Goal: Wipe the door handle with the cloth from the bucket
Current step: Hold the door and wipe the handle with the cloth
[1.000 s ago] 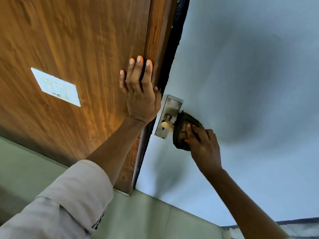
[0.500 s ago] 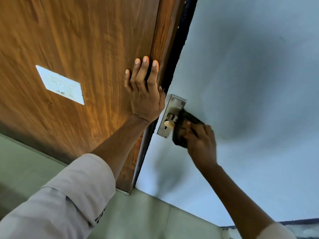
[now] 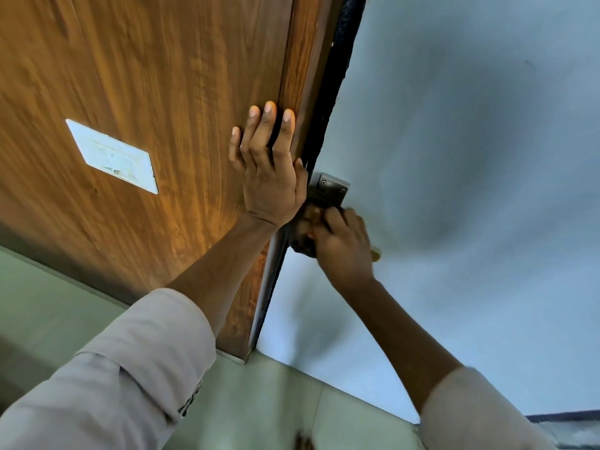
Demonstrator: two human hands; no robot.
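A metal handle plate [image 3: 331, 188] is fixed to the pale grey door [image 3: 470, 190] near its left edge. My right hand [image 3: 344, 246] is closed around a dark cloth [image 3: 300, 243] and presses it over the handle at the plate's lower part. The brass tip of the handle [image 3: 376, 254] pokes out to the right of that hand; the rest of the lever is hidden. My left hand [image 3: 268, 172] lies flat with fingers spread on the brown wooden panel [image 3: 162, 92], right beside the door's edge.
A white switch plate [image 3: 112, 155] sits on the wooden panel to the left. Pale green floor tiles [image 3: 276, 401] run along the bottom. A dark strip [image 3: 334, 76] marks the gap between the wood and the grey door.
My right hand has slid the cloth left along the handle onto the plate, uncovering the lever's brass tip. The left hand has stayed flat on the wood.
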